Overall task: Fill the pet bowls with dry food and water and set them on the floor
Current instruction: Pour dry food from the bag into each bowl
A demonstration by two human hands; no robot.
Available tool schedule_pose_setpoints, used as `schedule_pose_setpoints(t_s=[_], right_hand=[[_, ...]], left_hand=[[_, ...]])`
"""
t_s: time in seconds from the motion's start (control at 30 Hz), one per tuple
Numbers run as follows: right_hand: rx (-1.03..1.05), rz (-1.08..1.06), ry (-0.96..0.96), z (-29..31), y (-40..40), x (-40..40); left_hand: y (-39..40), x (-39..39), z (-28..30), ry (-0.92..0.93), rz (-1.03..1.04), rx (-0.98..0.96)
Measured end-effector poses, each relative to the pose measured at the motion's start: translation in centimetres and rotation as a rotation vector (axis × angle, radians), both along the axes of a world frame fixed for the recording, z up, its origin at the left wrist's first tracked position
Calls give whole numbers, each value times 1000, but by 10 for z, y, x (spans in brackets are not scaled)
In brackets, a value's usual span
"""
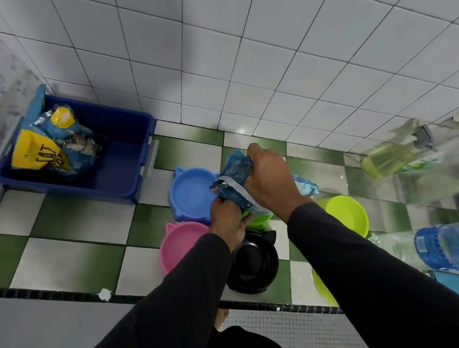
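Above the cluster of plastic pet bowls on the checkered floor, the left hand (pixel 227 216) and right hand (pixel 268 179) both clutch a crinkly blue foil food bag (pixel 235 180), which looks light, limp and slippery, best pinched at its crumpled top.

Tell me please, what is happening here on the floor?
A person holds a blue food bag with both hands, the left hand low on it and the right hand gripping its top, above a group of pet bowls on the checkered floor. The blue bowl, pink bowl, black bowl and green bowls look empty, with no food visible yet. Another bag lies in a blue bin by the wall, and plastic bottles lie at the right.
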State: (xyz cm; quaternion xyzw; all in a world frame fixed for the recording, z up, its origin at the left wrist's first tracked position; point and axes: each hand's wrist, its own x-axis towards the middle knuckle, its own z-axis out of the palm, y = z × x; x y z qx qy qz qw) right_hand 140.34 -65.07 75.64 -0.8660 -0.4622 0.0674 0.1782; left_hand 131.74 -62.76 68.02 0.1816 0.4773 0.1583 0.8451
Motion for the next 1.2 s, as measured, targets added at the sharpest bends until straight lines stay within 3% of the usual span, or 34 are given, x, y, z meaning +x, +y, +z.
schedule_pose_setpoints(t_s=[0.7,1.2], right_hand=[[-101,63,-87,2,17,-5],[-105,82,-46,5,23,-10]], left_hand=[[3,-3,-7,6,12,-102],[5,-7,-6,4,47,-140]])
